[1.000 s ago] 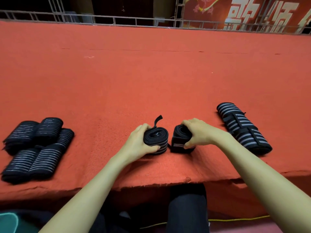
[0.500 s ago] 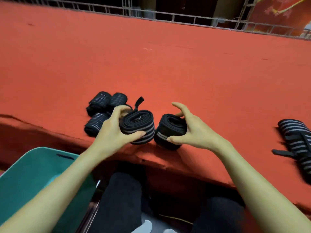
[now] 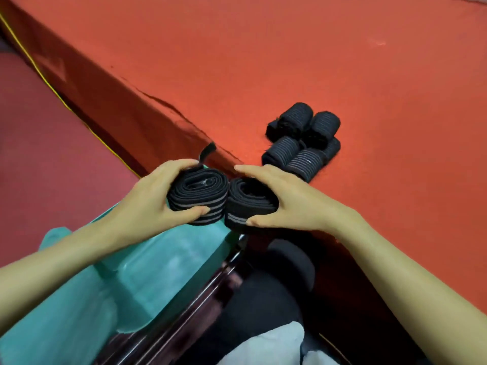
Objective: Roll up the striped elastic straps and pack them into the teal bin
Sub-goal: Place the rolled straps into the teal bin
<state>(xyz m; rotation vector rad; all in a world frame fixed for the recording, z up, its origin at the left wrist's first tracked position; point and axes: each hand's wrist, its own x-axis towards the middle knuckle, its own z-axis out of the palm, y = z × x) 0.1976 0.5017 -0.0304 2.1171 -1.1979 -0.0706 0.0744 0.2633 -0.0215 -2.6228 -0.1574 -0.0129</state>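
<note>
Now, left hand (image 3: 147,204) curled around one rolled strap (image 3: 197,196), right hand (image 3: 287,204) around a second roll (image 3: 250,204), above the teal bin (image 3: 147,272).

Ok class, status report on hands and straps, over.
Left hand grips left roll, right hand grips right roll. Both near teal bin rim, not in. Nothing blocking.

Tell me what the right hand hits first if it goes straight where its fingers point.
Probably the left roll, held by the left hand; it sits beside the right roll the right hand grips.
</note>
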